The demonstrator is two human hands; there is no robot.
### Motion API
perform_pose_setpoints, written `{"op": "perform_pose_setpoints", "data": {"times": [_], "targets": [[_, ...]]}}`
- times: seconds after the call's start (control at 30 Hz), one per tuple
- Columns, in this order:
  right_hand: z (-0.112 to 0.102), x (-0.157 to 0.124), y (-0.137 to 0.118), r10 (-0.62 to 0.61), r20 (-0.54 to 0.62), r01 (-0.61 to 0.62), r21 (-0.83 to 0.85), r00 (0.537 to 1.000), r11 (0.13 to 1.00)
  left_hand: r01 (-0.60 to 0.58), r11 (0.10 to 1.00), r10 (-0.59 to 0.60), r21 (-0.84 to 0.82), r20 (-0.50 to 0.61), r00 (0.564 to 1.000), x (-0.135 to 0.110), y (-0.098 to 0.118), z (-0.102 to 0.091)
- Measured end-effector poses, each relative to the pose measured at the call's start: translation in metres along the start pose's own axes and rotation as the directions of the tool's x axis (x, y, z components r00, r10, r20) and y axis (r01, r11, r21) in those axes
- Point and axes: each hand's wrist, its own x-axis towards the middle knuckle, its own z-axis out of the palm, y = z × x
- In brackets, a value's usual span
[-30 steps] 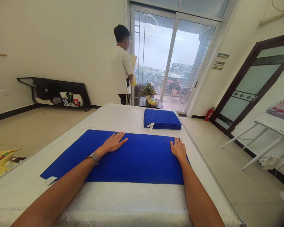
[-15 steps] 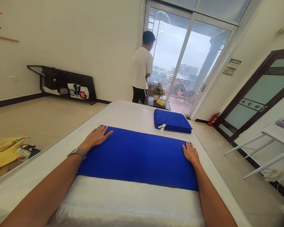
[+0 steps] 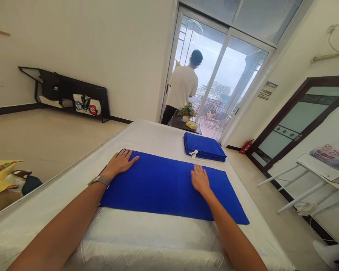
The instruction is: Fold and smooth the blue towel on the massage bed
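A blue cloth [image 3: 164, 188] lies spread flat across a white mattress [image 3: 147, 241]. My left hand [image 3: 120, 163] rests palm down, fingers stretched, on the cloth's far left corner; a watch sits on that wrist. My right hand [image 3: 200, 180] lies flat and open on the cloth right of its middle, near the far edge. A stack of folded blue cloths [image 3: 203, 146] sits farther back on the mattress, beyond my right hand.
Another person [image 3: 182, 88] in a white shirt stands at the glass balcony door, beside a small dark table with a potted plant [image 3: 187, 111]. A black rack [image 3: 64, 98] lines the left wall. White table legs [image 3: 293, 180] and a red extinguisher [image 3: 246, 146] stand right.
My right hand slid left from the cloth's right end toward its middle. My left hand stayed at the left corner. The other person walked right, to the door.
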Motion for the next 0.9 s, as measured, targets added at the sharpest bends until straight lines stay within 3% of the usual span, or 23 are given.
{"op": "perform_pose_setpoints", "data": {"times": [0.13, 0.27, 0.4, 0.6, 0.67, 0.77, 0.9], "targets": [[0.009, -0.003, -0.061, -0.121, 0.068, 0.112, 0.124, 0.99, 0.986, 0.01, 1.0, -0.01, -0.008, 0.003, 1.0, -0.001, 0.001, -0.001], [0.018, -0.004, -0.064, -0.107, 0.155, 0.083, 0.152, 0.982, 0.985, 0.007, 1.0, -0.007, -0.008, 0.026, 1.0, -0.002, 0.001, -0.003], [0.019, -0.006, -0.015, -0.055, 0.153, 0.038, 0.116, 0.987, 0.993, -0.005, 1.0, 0.005, 0.006, 0.028, 1.0, -0.001, 0.0, -0.003], [0.015, -0.021, 0.115, 0.154, 0.139, -0.158, 0.023, 0.978, 0.987, -0.029, 0.999, 0.029, 0.041, -0.002, 1.0, 0.003, -0.008, 0.004], [0.015, -0.028, 0.146, 0.227, 0.122, -0.231, 0.015, 0.966, 0.973, -0.076, 0.995, 0.078, 0.068, -0.024, 0.997, 0.004, -0.013, 0.008], [0.016, -0.034, 0.165, 0.266, 0.095, -0.269, 0.023, 0.959, 0.963, -0.146, 0.983, 0.152, 0.114, -0.046, 0.987, 0.003, -0.016, 0.009], [0.02, -0.035, 0.162, 0.267, 0.062, -0.27, 0.044, 0.962, 0.962, -0.104, 0.985, 0.127, 0.135, -0.173, 0.977, -0.004, -0.01, 0.002]]}}
